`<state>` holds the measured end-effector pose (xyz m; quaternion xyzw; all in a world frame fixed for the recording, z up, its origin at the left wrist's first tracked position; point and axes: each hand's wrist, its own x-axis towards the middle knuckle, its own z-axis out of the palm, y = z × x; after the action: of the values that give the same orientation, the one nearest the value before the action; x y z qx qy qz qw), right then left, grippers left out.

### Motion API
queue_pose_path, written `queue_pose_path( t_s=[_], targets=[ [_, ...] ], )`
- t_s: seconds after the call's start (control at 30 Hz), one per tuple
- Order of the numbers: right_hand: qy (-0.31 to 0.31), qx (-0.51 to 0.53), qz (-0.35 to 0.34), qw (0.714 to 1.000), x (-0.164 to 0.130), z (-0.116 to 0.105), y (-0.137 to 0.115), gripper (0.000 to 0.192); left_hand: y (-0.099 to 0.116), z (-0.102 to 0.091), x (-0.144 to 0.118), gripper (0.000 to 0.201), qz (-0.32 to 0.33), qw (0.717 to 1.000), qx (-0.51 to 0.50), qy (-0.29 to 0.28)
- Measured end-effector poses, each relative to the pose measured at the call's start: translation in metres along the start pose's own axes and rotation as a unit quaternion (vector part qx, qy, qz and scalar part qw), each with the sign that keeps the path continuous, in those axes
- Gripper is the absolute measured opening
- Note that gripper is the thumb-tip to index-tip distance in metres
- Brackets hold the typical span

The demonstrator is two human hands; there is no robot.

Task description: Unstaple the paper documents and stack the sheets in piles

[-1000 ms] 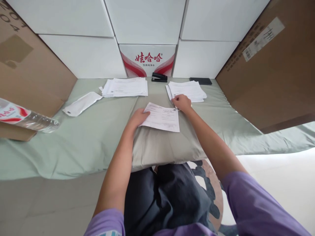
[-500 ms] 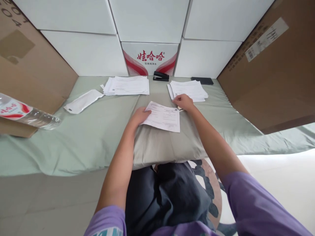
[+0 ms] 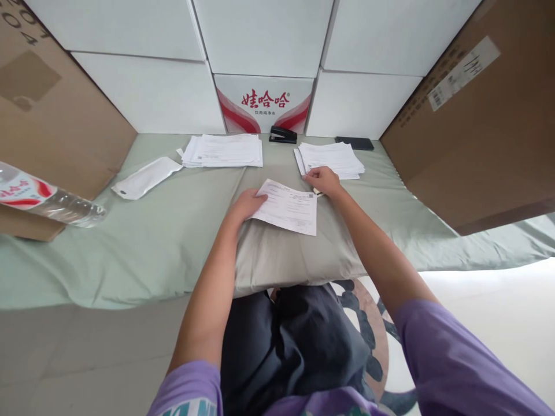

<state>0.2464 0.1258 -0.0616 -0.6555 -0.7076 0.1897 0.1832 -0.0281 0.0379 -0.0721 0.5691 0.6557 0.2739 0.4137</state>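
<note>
Two paper stacks (image 3: 223, 151) and stapler (image 3: 282, 135) beyond the held sheet (image 3: 288, 206).

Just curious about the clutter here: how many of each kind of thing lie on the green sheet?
Paper stacks: 2
Loose printed sheet: 1
Stapler: 1
Phone: 1
White pouch: 1
Water bottle: 1
Pillow: 1
Total: 8

**Green-sheeted bed and its load**

The bed (image 3: 143, 248) carries a grey pillow (image 3: 290, 254) near centre, two paper stacks (image 3: 223, 151) (image 3: 332, 159) far, a black stapler (image 3: 282, 135), a phone (image 3: 354, 143), a white pouch (image 3: 146, 177) and a bottle (image 3: 47, 199) at left.
</note>
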Motion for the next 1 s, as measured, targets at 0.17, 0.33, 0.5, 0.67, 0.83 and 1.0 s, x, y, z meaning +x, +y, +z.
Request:
queue_pose_path(
  t_s=[0.17,0.33,0.5,0.67,0.83,1.0],
  targets=[
    [0.003,-0.008,-0.011,1.000,-0.0032,0.0009,0.0013,0.028,0.0005,0.0010,0.0007,0.025,0.001,1.000,0.009,0.002],
    [0.022,-0.012,-0.007,1.000,-0.0047,0.0031,0.0000,0.030,-0.0034,0.0023,0.0042,0.023,0.011,1.000,0.000,0.002],
    [0.020,-0.010,0.002,1.000,-0.0035,0.0044,-0.0007,0.029,-0.0025,0.0018,0.0036,0.023,0.010,1.000,-0.007,-0.002],
    [0.024,-0.014,0.002,1.000,-0.0037,0.0046,-0.0025,0.028,0.0011,0.0013,0.0009,0.026,0.014,1.000,0.014,-0.003],
    [0.023,-0.022,0.006,0.999,-0.0036,0.0065,-0.0044,0.028,0.0006,0.0008,0.0015,0.028,0.005,1.000,0.027,-0.003],
    [0.010,-0.041,-0.005,0.999,-0.0030,0.0070,-0.0046,0.024,-0.0049,0.0020,0.0060,0.031,0.013,1.000,0.023,-0.006]
  ],
)
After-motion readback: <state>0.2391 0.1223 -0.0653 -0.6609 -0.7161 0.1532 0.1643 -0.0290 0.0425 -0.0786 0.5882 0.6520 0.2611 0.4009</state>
